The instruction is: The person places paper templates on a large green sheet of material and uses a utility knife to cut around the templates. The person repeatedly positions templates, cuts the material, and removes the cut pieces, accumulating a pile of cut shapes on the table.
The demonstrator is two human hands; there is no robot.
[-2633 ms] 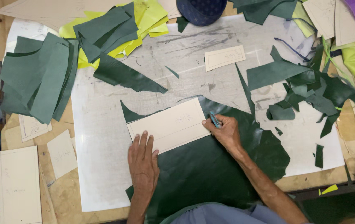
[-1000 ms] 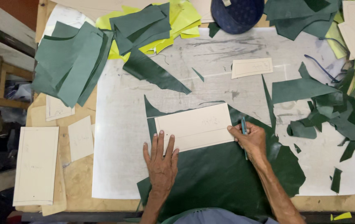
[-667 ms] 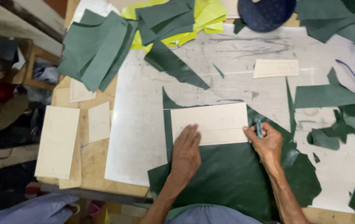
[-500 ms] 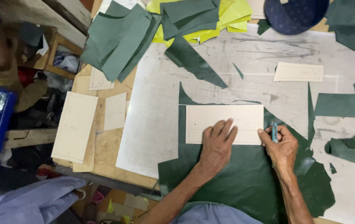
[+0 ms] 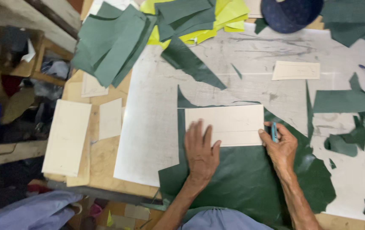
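— What's the biggest thing on the desk (image 5: 106, 179)?

— The scuffed pale grey cutting sheet (image 5: 157, 127) that covers most of it. On that lies a large dark green sheet of leather-like material (image 5: 242, 179), spreading from the middle toward the person's body. Stacks of paler green cut pieces (image 5: 114, 42) and yellow-green ones (image 5: 229, 12) sit at the far edge, well apart from the hands.

— And the piece being worked?

— A cream rectangular card template (image 5: 233, 121) lying flat on the far part of the green sheet. Its long axis runs left to right across the person, with the hands at its near edge and right end.

— How do the hands stand?

— The left hand (image 5: 200, 149) is spread flat, fingers together and pointing away, pressing down on the template's near left part. The right hand (image 5: 281, 145) is curled in a pinch around a slim blue pen-like tool (image 5: 274, 132), held upright just at the template's short right edge.

— Which hand is nearer that edge?

— The right one, touching it; the left is farther along, toward the middle. I judge the tool's tip sits against the right end, though the tip itself is hidden by the fingers.

— Anything smaller?

— A second, smaller cream card (image 5: 295, 70) farther off to the right, and green offcuts (image 5: 348, 142) scattered beyond.
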